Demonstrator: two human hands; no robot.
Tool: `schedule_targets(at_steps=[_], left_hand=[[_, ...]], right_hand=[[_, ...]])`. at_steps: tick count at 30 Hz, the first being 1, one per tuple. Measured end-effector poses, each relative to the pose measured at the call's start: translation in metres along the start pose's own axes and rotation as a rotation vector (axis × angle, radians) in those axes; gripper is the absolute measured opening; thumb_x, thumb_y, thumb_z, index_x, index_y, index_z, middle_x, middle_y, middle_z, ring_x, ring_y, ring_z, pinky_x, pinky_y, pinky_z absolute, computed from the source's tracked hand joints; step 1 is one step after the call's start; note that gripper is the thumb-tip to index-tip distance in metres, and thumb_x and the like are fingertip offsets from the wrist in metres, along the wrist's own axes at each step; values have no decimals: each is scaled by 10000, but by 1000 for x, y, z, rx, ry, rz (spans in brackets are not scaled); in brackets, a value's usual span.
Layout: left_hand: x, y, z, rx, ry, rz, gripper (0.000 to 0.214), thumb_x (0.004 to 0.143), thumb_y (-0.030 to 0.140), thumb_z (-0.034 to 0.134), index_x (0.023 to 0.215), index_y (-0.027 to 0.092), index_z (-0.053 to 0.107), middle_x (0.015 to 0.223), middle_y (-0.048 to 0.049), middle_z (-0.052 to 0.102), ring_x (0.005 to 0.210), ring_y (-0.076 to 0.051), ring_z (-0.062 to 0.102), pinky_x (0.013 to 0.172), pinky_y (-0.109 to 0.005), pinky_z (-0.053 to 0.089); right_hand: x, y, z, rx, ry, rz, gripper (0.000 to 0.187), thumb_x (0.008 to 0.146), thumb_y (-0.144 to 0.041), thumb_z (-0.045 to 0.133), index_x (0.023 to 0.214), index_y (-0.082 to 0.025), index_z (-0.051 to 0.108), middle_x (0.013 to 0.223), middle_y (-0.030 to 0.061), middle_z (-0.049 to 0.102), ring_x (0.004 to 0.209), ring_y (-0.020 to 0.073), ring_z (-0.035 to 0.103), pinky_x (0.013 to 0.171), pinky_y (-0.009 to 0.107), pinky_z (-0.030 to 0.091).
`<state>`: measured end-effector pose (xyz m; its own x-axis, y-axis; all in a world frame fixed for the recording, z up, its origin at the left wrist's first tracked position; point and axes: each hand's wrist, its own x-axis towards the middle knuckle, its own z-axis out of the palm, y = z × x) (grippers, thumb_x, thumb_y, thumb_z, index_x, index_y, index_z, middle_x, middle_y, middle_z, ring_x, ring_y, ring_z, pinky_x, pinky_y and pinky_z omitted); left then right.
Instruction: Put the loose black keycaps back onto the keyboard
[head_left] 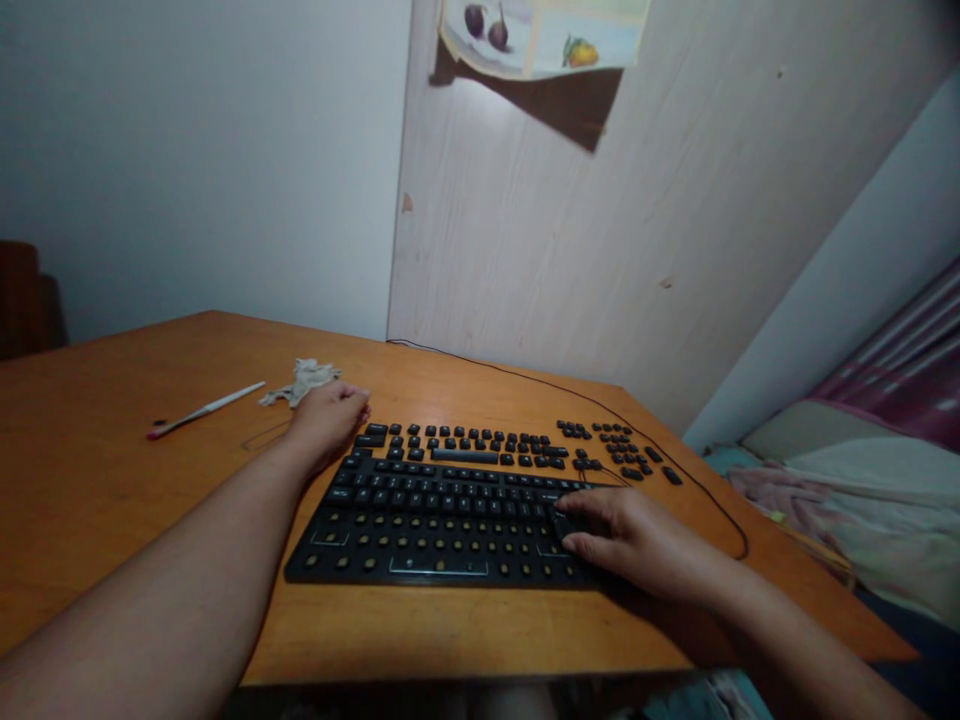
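A black keyboard (442, 540) lies on the wooden table, its upper rows fitted with keycaps and its lower rows showing bare switch stems. My right hand (619, 530) is over the keyboard's right part, thumb and fingertips closed around a black keycap (559, 522) at the end of a row. Beyond the keyboard's far edge, loose black keycaps lie in rows, among them a long space bar (464, 456). My left hand (331, 415) rests at the left end of these rows with fingers curled in; whatever it may hold is hidden.
A crumpled grey cloth (306, 378) lies just beyond my left hand. Further left is a white-handled brush (217, 404). A thin black cable (540, 381) runs along the table's back and right side. More loose keycaps (626, 450) sit at the right, near a bed (847, 480).
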<state>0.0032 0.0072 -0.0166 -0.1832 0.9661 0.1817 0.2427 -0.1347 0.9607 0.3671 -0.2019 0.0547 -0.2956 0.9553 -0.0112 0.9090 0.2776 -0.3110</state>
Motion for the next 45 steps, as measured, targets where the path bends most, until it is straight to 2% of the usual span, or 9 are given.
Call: schedule_targets(at_steps=[8, 16, 26, 33, 37, 41, 45], left_hand=[[4, -7, -1, 2, -14, 40, 214, 681, 385, 599, 666, 171, 597, 586, -34, 623, 514, -146, 535, 486, -234, 365], [8, -12, 1, 33, 19, 34, 225, 693, 409, 604, 691, 183, 607, 606, -36, 641, 555, -162, 562, 508, -239, 376], [2, -4, 1, 22, 6, 55, 216, 709, 378, 592, 658, 169, 595, 572, -40, 622, 493, -139, 524, 472, -231, 358], [-2, 1, 2, -28, 9, 22, 180, 693, 350, 607, 669, 173, 594, 581, -37, 633, 503, -140, 534, 486, -229, 368], [-2, 2, 2, -33, 6, 16, 178, 691, 349, 603, 668, 174, 580, 580, -41, 632, 501, -143, 535, 481, -229, 365], [3, -5, 1, 1, 12, 41, 171, 682, 341, 604, 673, 171, 584, 589, -45, 636, 520, -149, 550, 486, -225, 371], [7, -9, 1, 8, 9, 58, 172, 675, 339, 610, 677, 168, 587, 608, -52, 645, 533, -148, 556, 489, -221, 368]], right_hand=[[0, -12, -3, -162, 11, 17, 392, 855, -373, 603, 1222, -254, 669, 1152, 59, 710, 1008, 259, 664, 895, 371, 503], [0, -14, -3, -179, -11, 22, 410, 879, -381, 570, 1252, -232, 657, 1189, 60, 700, 1057, 261, 656, 922, 379, 503], [-4, -7, -5, -81, -44, 16, 395, 890, -384, 573, 1237, -220, 667, 1217, 74, 687, 1056, 252, 655, 933, 371, 503], [-3, 6, 2, 262, -77, 62, 424, 894, -458, 568, 1225, -210, 662, 1233, 64, 673, 1116, 273, 616, 965, 398, 485], [-2, 11, 5, 363, -112, 126, 475, 875, -486, 589, 1261, -214, 636, 1167, 47, 698, 1101, 275, 618, 933, 396, 504], [-2, 10, 6, 351, -105, 105, 439, 890, -476, 577, 1230, -206, 644, 1169, 47, 692, 1043, 253, 640, 892, 368, 516], [-3, 5, 3, 212, -70, 58, 400, 889, -427, 590, 1211, -198, 655, 1151, 61, 700, 1017, 251, 647, 880, 364, 514]])
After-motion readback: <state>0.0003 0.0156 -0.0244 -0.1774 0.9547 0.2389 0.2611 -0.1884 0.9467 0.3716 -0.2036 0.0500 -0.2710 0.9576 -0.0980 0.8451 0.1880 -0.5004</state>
